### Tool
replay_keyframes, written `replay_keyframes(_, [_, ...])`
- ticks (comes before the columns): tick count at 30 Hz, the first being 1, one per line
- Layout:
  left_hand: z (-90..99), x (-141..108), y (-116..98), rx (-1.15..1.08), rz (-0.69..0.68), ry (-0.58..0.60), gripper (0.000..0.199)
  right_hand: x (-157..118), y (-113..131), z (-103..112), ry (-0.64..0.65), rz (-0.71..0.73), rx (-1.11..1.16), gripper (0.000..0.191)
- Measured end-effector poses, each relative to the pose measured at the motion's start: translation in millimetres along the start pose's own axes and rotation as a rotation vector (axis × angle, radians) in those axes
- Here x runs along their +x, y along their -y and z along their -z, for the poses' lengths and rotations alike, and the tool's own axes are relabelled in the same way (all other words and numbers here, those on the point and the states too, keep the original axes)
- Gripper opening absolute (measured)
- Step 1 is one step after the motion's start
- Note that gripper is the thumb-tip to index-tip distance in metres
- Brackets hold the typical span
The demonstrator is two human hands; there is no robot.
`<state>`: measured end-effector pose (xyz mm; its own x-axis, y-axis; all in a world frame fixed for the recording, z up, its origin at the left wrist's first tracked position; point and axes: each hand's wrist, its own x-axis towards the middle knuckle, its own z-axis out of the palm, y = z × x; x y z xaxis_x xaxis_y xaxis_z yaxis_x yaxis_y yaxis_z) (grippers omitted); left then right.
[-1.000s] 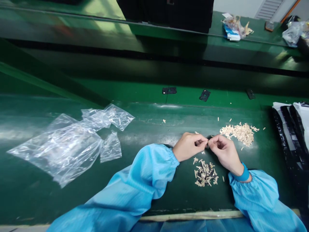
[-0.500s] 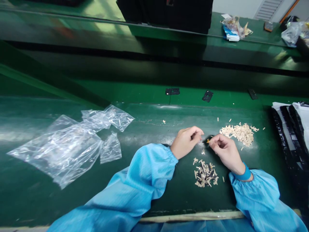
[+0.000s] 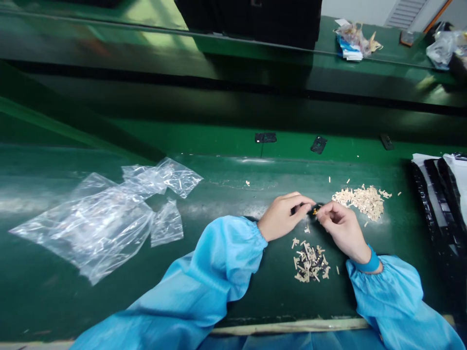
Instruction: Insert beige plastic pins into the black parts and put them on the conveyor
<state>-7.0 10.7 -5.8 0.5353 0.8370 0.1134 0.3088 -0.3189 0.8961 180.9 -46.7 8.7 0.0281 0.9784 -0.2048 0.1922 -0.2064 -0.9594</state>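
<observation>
Small dark part (image 3: pixel 315 210) pinched in right hand (image 3: pixel 341 228) grip, left hand (image 3: pixel 282 216) fingertips closed back against it, seemingly gripping too, half a second ago apart.

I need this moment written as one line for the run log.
left hand: pinching small part | right hand: pinching same part | near pile: below hands | far pile: right | bags: left

Even overhead light, sharp centre, bent edges

Pale glare streaks lie on the green bench (image 3: pixel 226 291) along its left edge and on the upper shelf (image 3: pixel 109 29); the clear plastic bags (image 3: pixel 98 218) glint. The band below the shelf is in deep shadow. Straight rails bow toward the corners from wide-lens distortion, and the far right corner is soft.
</observation>
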Motion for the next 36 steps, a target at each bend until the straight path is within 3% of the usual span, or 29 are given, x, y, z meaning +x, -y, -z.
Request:
replay_keyframes(4, [1.6,2,0,-0.148,0.111,0.099,0.014,0,-1,0,0.017,0.032,-0.041,0.02])
replay_keyframes(9, [0.8,2,-1,-0.228,0.18,0.105,0.009,-3,-6,-2,-0.016,0.122,-0.171,0.017])
replay_keyframes(14, [-1.1,1,-1,-0.26,0.213,0.064,0.011,-9,-8,-4,-0.233,0.424,-0.45,0.006])
replay_keyframes(18, [-3.7,0,3,-0.279,0.19,0.053,0.013,-11,-10,-4,-0.153,0.548,-0.565,0.009])
replay_keyframes(26, [-7.3,-2,4,-0.282,0.165,0.062,0.011,-10,-12,-9,-0.152,0.567,-0.579,0.013])
replay_keyframes(30, [-6.2,-2,3,-0.215,0.13,0.055,0.009,-7,-9,-5,-0.222,0.51,-0.573,0.011])
replay_keyframes(33, [-2.1,-2,3,-0.083,0.041,0.01,0.008,-1,-8,6,-0.325,0.439,-0.601,0.015])
replay_keyframes(36, [4.8,-1,5,0.114,-0.153,-0.035,0.008,5,-9,16,-0.34,0.401,-0.664,0.028])
